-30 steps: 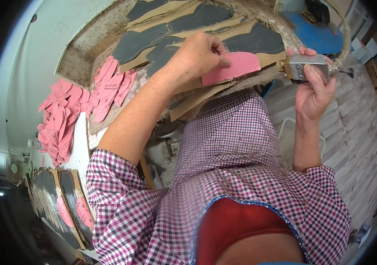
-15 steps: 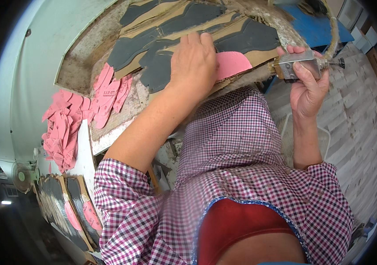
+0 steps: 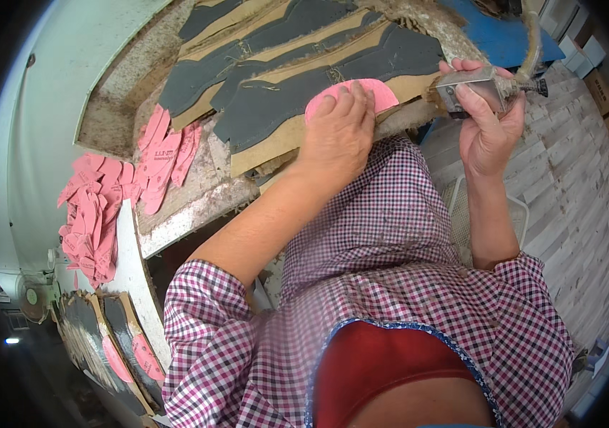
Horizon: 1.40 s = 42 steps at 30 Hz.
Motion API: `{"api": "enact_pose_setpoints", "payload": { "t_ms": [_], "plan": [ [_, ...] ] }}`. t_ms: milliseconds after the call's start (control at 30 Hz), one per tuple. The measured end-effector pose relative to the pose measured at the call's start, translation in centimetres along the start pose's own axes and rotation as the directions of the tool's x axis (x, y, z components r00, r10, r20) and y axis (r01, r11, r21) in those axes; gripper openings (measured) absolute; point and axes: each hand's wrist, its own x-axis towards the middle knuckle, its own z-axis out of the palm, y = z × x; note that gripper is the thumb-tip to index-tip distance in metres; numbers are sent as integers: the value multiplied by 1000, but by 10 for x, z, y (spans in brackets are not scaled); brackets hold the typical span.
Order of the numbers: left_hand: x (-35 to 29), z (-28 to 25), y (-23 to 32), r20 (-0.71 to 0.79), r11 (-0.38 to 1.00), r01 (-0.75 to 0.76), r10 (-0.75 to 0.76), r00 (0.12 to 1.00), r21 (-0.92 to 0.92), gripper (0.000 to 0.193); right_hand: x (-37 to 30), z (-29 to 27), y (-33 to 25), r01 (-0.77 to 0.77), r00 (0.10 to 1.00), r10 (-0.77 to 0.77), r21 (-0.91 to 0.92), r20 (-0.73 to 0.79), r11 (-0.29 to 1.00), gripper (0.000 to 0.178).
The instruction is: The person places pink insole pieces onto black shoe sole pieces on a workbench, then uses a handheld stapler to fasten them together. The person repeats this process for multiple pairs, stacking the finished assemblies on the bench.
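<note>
My left hand [image 3: 340, 132] lies over a pink, rounded flat piece [image 3: 383, 94], fingers stretched out and pressing on it. The pink piece rests on the near edge of a dark grey panel [image 3: 269, 107] with tan borders. My right hand [image 3: 491, 125] is closed around a metal, block-shaped tool [image 3: 477, 91] that looks like a spray gun, with a black knob at its right end. Its left end points toward the panels, just off their right corner. My left palm hides part of the pink piece's lower edge.
Several more grey-and-tan panels [image 3: 276, 43] overlap on the stained worktable [image 3: 169, 228]. Loose pink pieces [image 3: 94, 221] are heaped at the left. Panels with pink pieces on them [image 3: 129, 342] stand lower left. A pale hose [image 3: 533, 43] hangs near the tool; cartons [image 3: 600, 93] stand far right.
My left hand has come nearer and slightly right, its fingers going from curled at the panel to flat on the pink piece. The right hand still holds the tool in about the same place.
</note>
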Motion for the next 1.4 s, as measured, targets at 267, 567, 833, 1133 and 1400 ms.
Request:
{"api": "enact_pose_setpoints", "payload": {
  "t_ms": [267,567,833,1133,1400],
  "plan": [
    [-49,-62,-90,-114,791,512,-574,811,-336,35,-3,17,12,138,983,-121,-121,139,983,46],
    [-60,-74,-103,205,556,712,-708,676,-429,41,-45,102,27,39,952,-52,50,301,998,51],
    [-55,-70,-107,294,241,623,-719,630,-744,32,-18,36,17,61,984,-54,-33,168,998,47],
    [-59,-67,-119,638,-258,604,-507,579,-754,44,16,21,2,92,991,-95,35,93,995,47],
    [-50,-82,-108,643,-233,628,-508,573,-743,28,57,44,20,311,948,-284,-232,146,921,46]
  ]
}}
